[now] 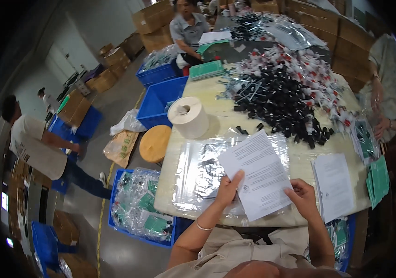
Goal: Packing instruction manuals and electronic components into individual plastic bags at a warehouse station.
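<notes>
A printed white paper sheet (pixel 257 178) is held tilted over the table's near edge. My left hand (pixel 229 187) pinches its left side, thumb on top. On the sheet's right edge, my right hand (pixel 302 197) grips with thumb and fingers. Beneath and behind the sheet lie clear plastic bags (pixel 195 171), flat on the table. A stack of printed white sheets (pixel 333 187) rests to the right of my right hand. Farther back is a large pile of small black-capped parts (pixel 276 102), mixed with white and red pieces (pixel 309 74).
A white paper roll (pixel 188 118) stands at the table's left. Green leaflets (pixel 377 183) lie at the right edge, green booklets (pixel 207 69) at the far left. A blue crate of filled bags (pixel 142 204) and a round stool (pixel 155 143) flank the table. Other people sit, stand and walk nearby.
</notes>
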The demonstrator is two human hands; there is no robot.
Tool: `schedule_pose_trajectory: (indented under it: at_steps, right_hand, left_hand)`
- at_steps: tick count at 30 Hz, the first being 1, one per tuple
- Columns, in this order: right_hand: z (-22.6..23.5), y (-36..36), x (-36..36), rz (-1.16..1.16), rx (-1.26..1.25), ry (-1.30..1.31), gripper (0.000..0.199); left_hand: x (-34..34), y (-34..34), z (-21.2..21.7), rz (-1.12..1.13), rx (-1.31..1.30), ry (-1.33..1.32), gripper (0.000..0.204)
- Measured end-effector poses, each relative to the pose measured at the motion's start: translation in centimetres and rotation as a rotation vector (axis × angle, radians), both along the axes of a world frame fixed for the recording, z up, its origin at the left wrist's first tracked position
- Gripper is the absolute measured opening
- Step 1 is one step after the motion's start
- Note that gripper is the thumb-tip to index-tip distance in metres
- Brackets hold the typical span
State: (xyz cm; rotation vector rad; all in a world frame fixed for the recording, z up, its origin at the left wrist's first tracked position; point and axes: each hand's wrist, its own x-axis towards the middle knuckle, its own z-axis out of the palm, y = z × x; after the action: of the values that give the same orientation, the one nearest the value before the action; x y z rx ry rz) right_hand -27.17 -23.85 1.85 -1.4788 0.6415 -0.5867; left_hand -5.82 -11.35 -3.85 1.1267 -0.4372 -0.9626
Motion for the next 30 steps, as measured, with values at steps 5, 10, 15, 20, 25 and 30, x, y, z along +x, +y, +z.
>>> schedule_pose_trajectory:
  at_steps: [5,10,15,20,25,30]
  right_hand:
    - [-0.6,0.8,-1.9,-0.038,0.040,0.062,0.010]
    - [-1.2,2.0,-2.3,-0.010,0.104,0.049,0.012]
    - [-0.4,3.6,-4.2,0.052,0.095,0.009,0.014]
    - [-2.1,4.5,-9.9,0.389,0.280,0.100,0.025]
    - [-9.4,5.3,-18.6,0.419,0.203,0.461,0.029]
    - [-11.0,5.7,-19.0,-0.050,-0.039,0.720,0.033]
  left_hand:
    - [-1.1,-0.3,-0.3,0.004,-0.035,-0.125,0.032]
    - [-1.1,0.7,-1.2,-0.105,-0.005,-0.192,0.031]
    - [-1.6,0.4,-0.2,-0.020,-0.040,-0.143,0.035]
    - [-1.3,-0.2,0.1,0.041,-0.105,-0.038,0.039]
    - [-1.3,-0.5,0.2,0.058,-0.116,-0.067,0.038]
    - [-1.0,-0.2,0.0,0.051,-0.107,-0.041,0.037]
